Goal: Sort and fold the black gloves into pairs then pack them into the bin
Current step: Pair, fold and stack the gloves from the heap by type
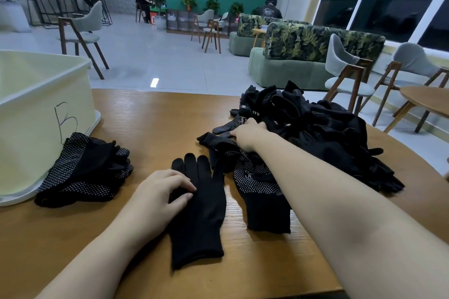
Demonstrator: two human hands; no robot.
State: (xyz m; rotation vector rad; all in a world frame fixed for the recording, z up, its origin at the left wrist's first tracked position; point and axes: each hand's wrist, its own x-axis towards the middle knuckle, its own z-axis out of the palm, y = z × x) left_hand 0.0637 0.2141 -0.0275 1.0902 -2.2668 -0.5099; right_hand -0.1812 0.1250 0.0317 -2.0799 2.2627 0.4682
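A wooden table (150,128) stands in a lounge with green walls, leaf-print sofas (315,43) and grey chairs (349,73) behind it. On its left edge sits a pale yellow bin (36,104) marked with a handwritten letter, and against the bin's near side lies a stack of folded gloves (85,172) showing white grip dots. At the centre a single plain black glove (201,206) lies flat, fingers pointing away from the person, cuff towards them. The left hand (162,192) rests on this glove's left side, forearm angled in from the lower left, fingers loosely bent with the tips pressing on the fabric. Just right of it lies a dotted glove (260,184), partly under the right forearm. The right arm stretches forward across it, and the right hand (247,133) reaches into the near edge of a large loose pile of black gloves (323,128) on the table's right side, fingers curled into the cloth; whether they actually grip a glove cannot be told.
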